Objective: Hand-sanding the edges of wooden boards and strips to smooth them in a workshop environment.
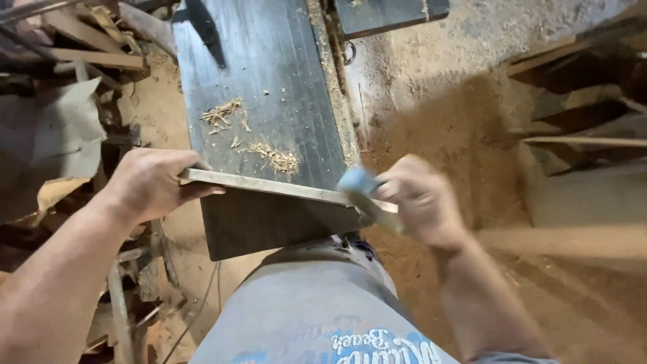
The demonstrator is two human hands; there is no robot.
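While left hand (pixel 151 183) grips wooden strip (pixel 269 185) on dark table (pixel 269 67), blurred right hand (pixel 421 199) clutches blue-tipped tool (pixel 364 192).

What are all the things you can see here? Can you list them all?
Wooden strip: one, pale, lying across the near end of the dark table, held at both ends.
Tool: one, blue head with a pale handle, blurred, at the strip's right end.
Dark table: one, black, centre.
Wood shavings: two small piles, tan, on the table.
Sawdust: reddish brown, covering the floor at right.
Scrap wood: several pieces, brown, upper left.
Cardboard: one sheet, grey, left.
Grey shirt: one, bottom centre.
Left hand: grips the strip's left end.
Right hand: blurred, grips the tool.
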